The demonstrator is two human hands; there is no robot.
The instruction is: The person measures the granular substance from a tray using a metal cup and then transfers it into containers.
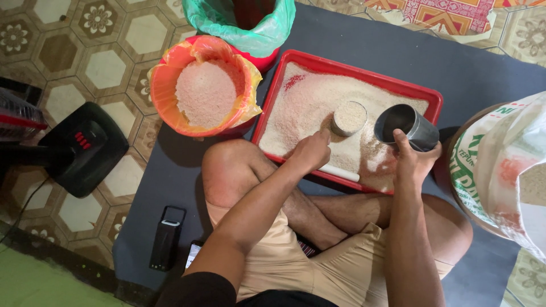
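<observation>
I sit cross-legged before a red tray point(272, 96) spread with rice. My left hand point(311, 150) rests in the rice with fingers together, next to a small round cup point(348, 118) filled level with grains. My right hand point(414, 162) grips a grey metal cup point(405, 126), tilted on its side over the tray's right part, its dark mouth facing left and looking empty. A white stick point(339, 172) lies near the tray's front rim.
An orange-lined red bucket point(165, 91) of rice stands left of the tray, a green-lined bin point(250, 28) behind it. A large printed sack point(500, 170) sits at the right. A black fan base point(82, 145) and a dark rectangular device point(166, 237) lie at the left on the mat.
</observation>
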